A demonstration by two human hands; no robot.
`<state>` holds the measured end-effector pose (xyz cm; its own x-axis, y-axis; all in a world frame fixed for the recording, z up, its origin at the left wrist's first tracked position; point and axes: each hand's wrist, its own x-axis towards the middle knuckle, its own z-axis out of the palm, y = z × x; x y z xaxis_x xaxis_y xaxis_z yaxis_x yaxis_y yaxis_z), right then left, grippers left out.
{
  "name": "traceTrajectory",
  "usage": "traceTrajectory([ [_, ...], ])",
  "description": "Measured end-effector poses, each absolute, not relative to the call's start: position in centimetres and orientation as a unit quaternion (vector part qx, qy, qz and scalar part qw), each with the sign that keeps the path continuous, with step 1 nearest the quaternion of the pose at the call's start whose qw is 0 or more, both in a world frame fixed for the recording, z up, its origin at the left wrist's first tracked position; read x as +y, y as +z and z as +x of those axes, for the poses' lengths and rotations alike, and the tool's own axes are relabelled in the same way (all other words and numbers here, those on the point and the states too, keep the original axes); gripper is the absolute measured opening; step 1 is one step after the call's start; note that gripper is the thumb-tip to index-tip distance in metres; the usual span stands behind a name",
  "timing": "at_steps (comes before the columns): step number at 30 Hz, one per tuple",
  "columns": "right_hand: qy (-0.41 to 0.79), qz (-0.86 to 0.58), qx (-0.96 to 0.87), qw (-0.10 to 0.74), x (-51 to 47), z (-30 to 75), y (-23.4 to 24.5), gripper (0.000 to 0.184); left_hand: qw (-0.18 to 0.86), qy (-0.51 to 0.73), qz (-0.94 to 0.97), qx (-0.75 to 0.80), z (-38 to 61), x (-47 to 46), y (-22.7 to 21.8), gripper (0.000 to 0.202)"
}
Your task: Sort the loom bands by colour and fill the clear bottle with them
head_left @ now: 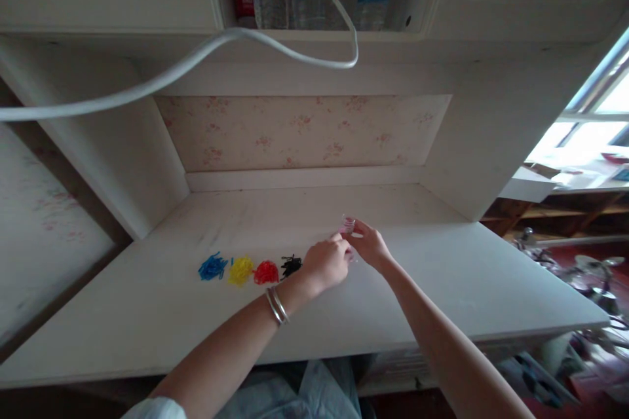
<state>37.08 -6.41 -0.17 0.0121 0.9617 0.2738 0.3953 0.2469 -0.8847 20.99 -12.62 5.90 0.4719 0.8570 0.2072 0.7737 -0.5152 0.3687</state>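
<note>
While the right hand (371, 245) pinches a pink packet (348, 226), the left hand (325, 263) pinches it too. On the table (187, 324) lie blue strands (212, 267), yellow strands (240, 270), red strands (266, 272) and black strands (291, 266).

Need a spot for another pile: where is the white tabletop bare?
Crowded: the row of blue pile, yellow pile, red pile and black pile, then left hand and right hand. Bare: the tabletop from right forearm to right end; also the strip between piles and back board.
</note>
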Motion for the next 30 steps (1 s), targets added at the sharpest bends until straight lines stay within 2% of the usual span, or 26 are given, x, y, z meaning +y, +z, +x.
traceTrajectory([
  [4, 0.306, -0.541, -0.636, 0.456, -6.8, 36.8, 0.0, 0.034, 0.087, 0.283, 0.838, 0.458, 19.8, -9.3, 9.8, 0.024],
  [8, 0.278, -0.571, -0.632, 0.445, -7.6, 36.5, 0.3, 0.031, 0.081, 0.257, 0.848, 0.456, 20.1, -6.4, 11.3, 0.024],
  [14, 0.286, -0.554, -0.635, 0.456, -8.2, 36.2, 0.2, 0.034, 0.064, 0.188, 0.864, 0.462, 21.1, -5.4, 10.3, 0.026],
  [18, 0.288, -0.536, -0.646, 0.46, -8.3, 36.3, -0.1, 0.033, 0.063, 0.227, 0.868, 0.437, 21.0, -6.0, 9.9, 0.029],
  [24, 0.286, -0.549, -0.638, 0.458, -8.0, 36.4, -0.5, 0.035, 0.043, 0.31, 0.82, 0.48, 19.9, -9.2, 8.9, 0.031],
  [30, 0.276, -0.543, -0.655, 0.447, -7.6, 36.7, -0.5, 0.029, 0.073, 0.202, 0.843, 0.493, 20.4, -12.9, 5.0, 0.029],
])
